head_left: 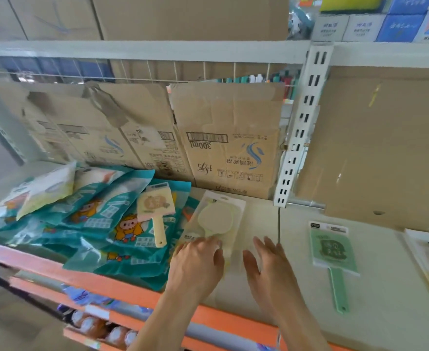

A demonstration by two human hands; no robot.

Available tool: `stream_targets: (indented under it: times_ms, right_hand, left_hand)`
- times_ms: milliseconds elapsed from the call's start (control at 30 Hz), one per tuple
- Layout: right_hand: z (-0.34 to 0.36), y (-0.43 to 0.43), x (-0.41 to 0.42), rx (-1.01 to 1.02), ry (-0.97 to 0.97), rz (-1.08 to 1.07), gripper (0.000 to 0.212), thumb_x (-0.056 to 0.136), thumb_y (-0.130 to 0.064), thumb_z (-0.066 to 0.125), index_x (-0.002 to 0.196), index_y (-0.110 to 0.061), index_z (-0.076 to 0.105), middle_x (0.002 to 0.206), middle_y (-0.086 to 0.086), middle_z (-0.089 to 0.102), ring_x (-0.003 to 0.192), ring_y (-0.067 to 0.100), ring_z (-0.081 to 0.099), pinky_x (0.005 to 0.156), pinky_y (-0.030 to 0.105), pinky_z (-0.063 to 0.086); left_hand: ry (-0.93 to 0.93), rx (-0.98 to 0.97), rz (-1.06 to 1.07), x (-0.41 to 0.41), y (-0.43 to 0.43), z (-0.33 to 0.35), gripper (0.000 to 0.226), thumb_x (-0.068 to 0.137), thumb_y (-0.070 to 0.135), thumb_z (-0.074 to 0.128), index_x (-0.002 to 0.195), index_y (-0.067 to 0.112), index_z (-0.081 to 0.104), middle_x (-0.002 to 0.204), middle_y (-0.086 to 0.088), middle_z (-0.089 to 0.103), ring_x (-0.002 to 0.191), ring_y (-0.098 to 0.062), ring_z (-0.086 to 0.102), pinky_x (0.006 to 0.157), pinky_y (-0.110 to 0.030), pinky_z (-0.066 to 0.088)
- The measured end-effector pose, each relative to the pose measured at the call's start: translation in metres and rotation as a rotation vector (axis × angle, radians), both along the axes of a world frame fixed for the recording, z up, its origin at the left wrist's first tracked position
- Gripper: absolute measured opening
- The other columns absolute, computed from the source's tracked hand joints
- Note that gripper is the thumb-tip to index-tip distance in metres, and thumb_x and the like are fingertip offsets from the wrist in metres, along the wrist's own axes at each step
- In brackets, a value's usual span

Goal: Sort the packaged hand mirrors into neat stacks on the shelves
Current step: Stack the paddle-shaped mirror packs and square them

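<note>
A pale yellow round hand mirror in a clear packet (214, 219) lies flat on the cream shelf (266, 287). My left hand (198, 262) rests on its lower end, fingers spread and fairly straight. My right hand (266, 262) hovers just right of that packet, fingers straight, holding nothing. A yellow square mirror (155, 211) with its handle pointing toward me lies on the teal packets. A green rectangular packaged mirror (333, 252) lies farther right on the shelf. Another clear packet (428, 257) shows at the right edge.
A heap of teal cartoon-printed packets (102, 224) covers the shelf's left part. Flattened cardboard (223, 138) lines the back. A white slotted upright (299, 127) divides the bays. The shelf has an orange front rail (122, 292); bottles (107, 330) sit on the lower shelf.
</note>
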State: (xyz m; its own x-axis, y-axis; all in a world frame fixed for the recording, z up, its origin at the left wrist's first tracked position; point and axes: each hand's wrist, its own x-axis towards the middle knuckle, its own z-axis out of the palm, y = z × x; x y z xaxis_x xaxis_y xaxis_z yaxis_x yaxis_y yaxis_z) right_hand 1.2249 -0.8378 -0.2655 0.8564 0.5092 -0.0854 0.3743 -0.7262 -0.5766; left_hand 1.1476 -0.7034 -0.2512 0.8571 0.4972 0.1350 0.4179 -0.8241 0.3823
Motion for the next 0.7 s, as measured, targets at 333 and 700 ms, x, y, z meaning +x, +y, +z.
stream_targets:
  times_ms: [333,700]
  right_hand:
    - [0.011,0.106,-0.044,0.062,-0.025,-0.021,0.058,0.091,-0.055,0.034,0.134,-0.018,0.049,0.134,0.003,0.052,0.128,0.024,0.044,0.106,0.04,0.038]
    - [0.025,0.17,-0.07,0.165,-0.071,-0.047,0.037,0.096,-0.028,0.047,0.133,-0.025,0.046,0.125,-0.006,0.055,0.117,0.013,0.053,0.095,0.025,0.041]
  left_hand:
    - [-0.168,0.019,0.027,-0.039,0.116,0.007,0.03,0.086,0.026,0.054,0.112,0.021,0.066,0.112,0.0,0.067,0.105,-0.024,0.059,0.088,-0.041,0.05]
    - [-0.267,-0.107,-0.06,-0.04,0.174,-0.006,0.022,0.085,0.007,0.052,0.1,0.014,0.066,0.095,-0.001,0.06,0.084,-0.023,0.06,0.063,-0.033,0.052]
